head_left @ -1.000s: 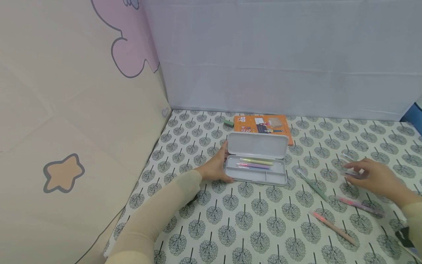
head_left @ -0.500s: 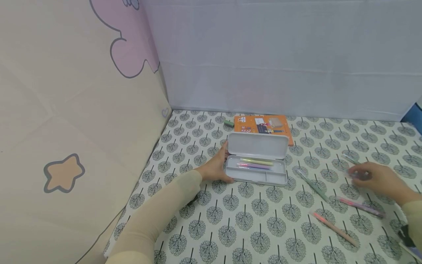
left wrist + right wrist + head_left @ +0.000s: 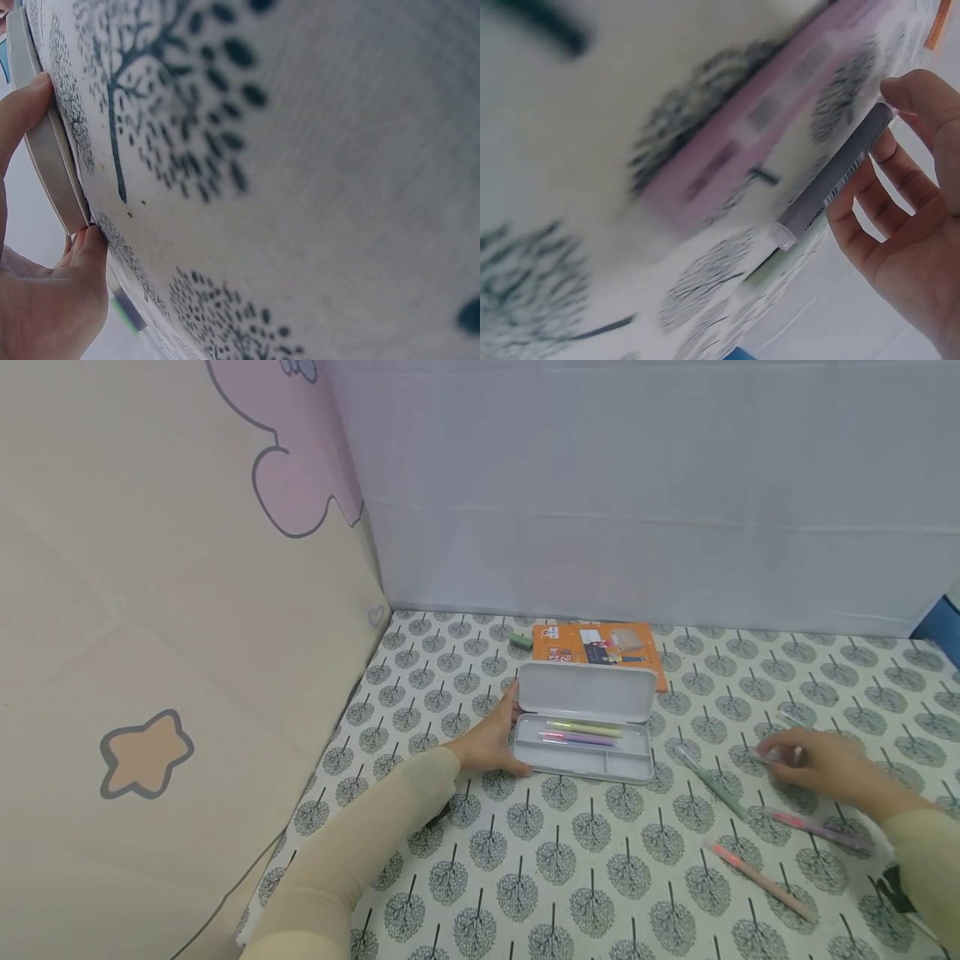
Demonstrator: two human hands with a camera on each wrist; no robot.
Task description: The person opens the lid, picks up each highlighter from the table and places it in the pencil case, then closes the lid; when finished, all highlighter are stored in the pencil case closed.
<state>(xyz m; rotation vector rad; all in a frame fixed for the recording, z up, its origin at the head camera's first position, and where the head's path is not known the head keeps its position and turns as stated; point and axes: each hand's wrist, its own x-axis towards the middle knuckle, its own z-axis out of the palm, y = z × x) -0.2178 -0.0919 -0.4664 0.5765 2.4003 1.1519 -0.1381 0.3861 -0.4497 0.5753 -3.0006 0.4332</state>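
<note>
My left hand [image 3: 487, 743] grips the left end of an open white pencil case [image 3: 555, 760]. In the left wrist view, the thumb [image 3: 30, 101] and fingers lie on two corners of the case. A yellow pen [image 3: 596, 728] and a purple pen [image 3: 585, 740] lie in its long compartment. Off to the right, my right hand [image 3: 832, 768] pinches a grey pen [image 3: 836, 172] with a barcode, held by one end between thumb and fingers. Under it lie a green pen [image 3: 716, 789], a pink-purple pen [image 3: 821, 832] and a peach pen [image 3: 765, 881].
Behind the case lie an orange booklet [image 3: 652, 652] and a small green eraser-like block [image 3: 520, 642]. Another pen [image 3: 793, 718] is partly hidden behind my right hand. A tree-patterned cloth [image 3: 555, 860] covers the table, with hanging fabric at the left and back.
My right hand shifts slightly right at first, then left towards the case with the grey pen in its fingers. The left hand and the case stay put.
</note>
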